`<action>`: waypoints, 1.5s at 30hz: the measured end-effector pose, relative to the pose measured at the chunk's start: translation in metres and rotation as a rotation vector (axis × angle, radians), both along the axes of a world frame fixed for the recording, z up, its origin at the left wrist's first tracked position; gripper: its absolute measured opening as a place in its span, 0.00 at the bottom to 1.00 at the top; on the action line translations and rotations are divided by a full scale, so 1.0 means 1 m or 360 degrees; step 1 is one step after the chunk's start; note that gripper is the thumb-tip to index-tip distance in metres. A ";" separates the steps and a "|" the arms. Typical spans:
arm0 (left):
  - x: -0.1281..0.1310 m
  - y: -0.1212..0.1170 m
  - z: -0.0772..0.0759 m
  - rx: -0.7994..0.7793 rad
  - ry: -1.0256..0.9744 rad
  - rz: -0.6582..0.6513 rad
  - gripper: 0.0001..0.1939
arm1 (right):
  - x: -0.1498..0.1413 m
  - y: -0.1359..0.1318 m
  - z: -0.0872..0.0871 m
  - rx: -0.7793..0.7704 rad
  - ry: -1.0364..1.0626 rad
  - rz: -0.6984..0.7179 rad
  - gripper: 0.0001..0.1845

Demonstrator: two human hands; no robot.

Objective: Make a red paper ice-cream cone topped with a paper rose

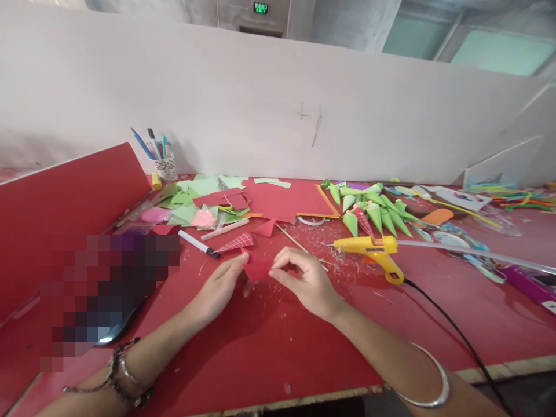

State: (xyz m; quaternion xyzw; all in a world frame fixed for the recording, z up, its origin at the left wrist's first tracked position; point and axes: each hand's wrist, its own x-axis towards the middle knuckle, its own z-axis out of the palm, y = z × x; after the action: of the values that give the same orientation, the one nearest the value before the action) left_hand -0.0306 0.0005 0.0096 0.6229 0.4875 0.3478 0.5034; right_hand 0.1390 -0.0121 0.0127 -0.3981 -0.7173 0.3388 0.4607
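Observation:
A small red paper piece (257,270) is held between both hands just above the red table (269,353). My left hand (221,285) pinches its left edge with thumb and fingers. My right hand (304,279) pinches its right edge, fingers curled. A yellow hot glue gun (374,250) lies to the right of my right hand, its black cord (456,333) trailing to the table's front edge. A red checked paper cone (237,242) and a white marker (198,244) lie just beyond my left hand.
Green and red paper scraps (204,202) are piled at the back left beside a cup of pens (164,165). Several green paper cones (376,211) lie at the back right. A red board (65,197) leans at left. A white partition wall (278,116) runs behind.

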 end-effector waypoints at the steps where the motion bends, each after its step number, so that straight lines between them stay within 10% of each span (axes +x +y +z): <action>1: 0.000 0.001 0.001 0.0039 0.0032 0.0042 0.20 | 0.000 0.000 -0.001 -0.0037 -0.0004 -0.0021 0.07; 25: -0.011 0.006 -0.002 0.0112 -0.0180 -0.0427 0.21 | 0.000 0.002 -0.004 -0.0254 0.0044 -0.0030 0.06; 37: -0.006 0.000 0.002 0.0249 0.0308 -0.0529 0.19 | -0.001 0.003 -0.007 -0.0367 0.0178 0.0032 0.08; 45: -0.003 -0.003 0.000 0.0112 0.0084 -0.0561 0.19 | -0.003 0.006 -0.010 -0.0532 0.0227 0.0455 0.22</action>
State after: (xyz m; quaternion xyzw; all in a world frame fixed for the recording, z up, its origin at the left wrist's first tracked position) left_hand -0.0335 -0.0023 0.0091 0.7248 0.3714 0.2545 0.5215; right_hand 0.1355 -0.0065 0.0030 -0.3381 -0.6660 0.5420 0.3851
